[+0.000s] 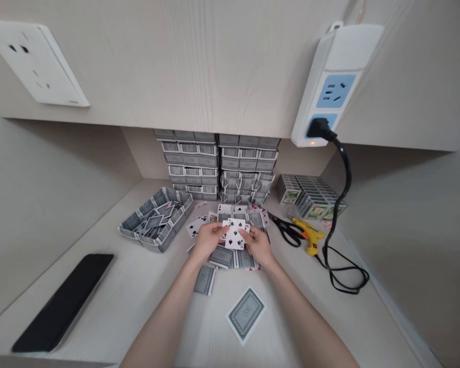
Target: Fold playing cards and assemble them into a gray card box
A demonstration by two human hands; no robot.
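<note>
Between my two hands are playing cards (235, 234), face up, a five of spades on top and the edge of a six showing behind it. My left hand (209, 237) pinches their left side, and my right hand (258, 244) grips the right side with its thumb on the front. Beneath and around my hands lies a spread of loose cards, some face up, others with grey backs showing. A folded card piece (204, 280) rests below my left hand. Nearer to me a single card (246, 314) lies face down between my forearms.
At the left stands a card-built basket (161, 243) holding folded cards. Stacked card baskets (193, 174) fill the back. To the right are black scissors (287, 230), a yellow glue gun (309, 235) with a looped cable, and boxed card decks (310, 194). A black tablet-like object (65, 301) lies front left.
</note>
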